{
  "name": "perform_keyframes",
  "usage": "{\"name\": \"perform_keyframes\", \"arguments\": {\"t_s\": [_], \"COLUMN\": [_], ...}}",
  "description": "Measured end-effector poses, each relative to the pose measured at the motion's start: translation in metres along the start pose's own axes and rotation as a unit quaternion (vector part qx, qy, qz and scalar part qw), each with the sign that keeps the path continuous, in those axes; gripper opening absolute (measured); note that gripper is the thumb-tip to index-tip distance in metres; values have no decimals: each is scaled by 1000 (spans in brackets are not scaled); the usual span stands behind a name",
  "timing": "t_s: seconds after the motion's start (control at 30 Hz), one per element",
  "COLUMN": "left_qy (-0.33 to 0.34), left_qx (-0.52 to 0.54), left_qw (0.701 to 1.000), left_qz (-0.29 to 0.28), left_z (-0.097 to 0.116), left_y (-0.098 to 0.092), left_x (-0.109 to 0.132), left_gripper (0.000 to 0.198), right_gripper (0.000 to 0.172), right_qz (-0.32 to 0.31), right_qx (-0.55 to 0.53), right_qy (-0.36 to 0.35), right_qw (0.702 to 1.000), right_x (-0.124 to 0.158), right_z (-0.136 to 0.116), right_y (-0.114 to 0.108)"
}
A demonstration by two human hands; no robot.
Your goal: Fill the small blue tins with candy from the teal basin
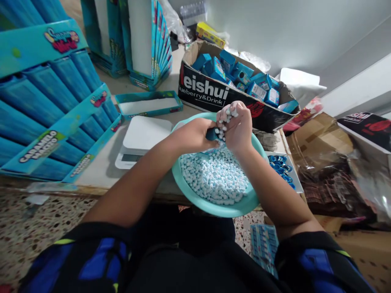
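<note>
A turquoise bowl filled with small white and pale blue candies sits at the table's front edge. Over its far side, my left hand grips a small dark blue box, mostly hidden by the fingers. Beside it, my right hand is cupped around a handful of the candies. Some of them spill from the fingers between my two hands, by the mouth of the small box. How many are inside the box is hidden.
A white scale lies left of the bowl, below a shallow blue tray. Blue display boxes stand at far left. Behind the bowl, a black carton holds several small blue boxes. Blue caps lie right; cartons stand beyond.
</note>
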State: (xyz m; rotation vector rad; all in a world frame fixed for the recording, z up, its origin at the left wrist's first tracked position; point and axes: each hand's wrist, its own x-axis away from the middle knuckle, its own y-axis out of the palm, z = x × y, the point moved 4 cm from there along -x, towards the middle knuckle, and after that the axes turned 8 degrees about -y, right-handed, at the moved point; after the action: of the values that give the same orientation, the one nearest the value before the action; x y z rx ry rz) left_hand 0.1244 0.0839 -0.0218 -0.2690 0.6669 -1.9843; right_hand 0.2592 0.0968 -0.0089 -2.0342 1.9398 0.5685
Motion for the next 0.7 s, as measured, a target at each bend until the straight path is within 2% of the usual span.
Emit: {"name": "perform_keyframes", "arguments": {"t_s": [0.27, 0.37, 0.6, 0.7], "left_qy": [-36, -46, -17, -9], "left_qx": [-41, -16, 50, 99], "left_qw": [998, 999, 999, 995], "left_qz": [-21, -11, 2, 26], "left_z": [-2, -4, 3, 3], "left_y": [6, 4, -1, -2], "left_x": [-2, -2, 4, 5], "left_gripper": [33, 35, 45, 50], "right_gripper": [43, 44, 42, 41], "right_qz": [3, 10, -9, -10], "right_qx": [-16, 12, 26, 54], "right_qy": [19, 29, 2, -11], "right_qw": [1000, 999, 1000, 998], "right_x": [8, 9, 7, 8], "right_z": [15, 19, -10, -22], "right_y": [0, 1, -7, -12]}}
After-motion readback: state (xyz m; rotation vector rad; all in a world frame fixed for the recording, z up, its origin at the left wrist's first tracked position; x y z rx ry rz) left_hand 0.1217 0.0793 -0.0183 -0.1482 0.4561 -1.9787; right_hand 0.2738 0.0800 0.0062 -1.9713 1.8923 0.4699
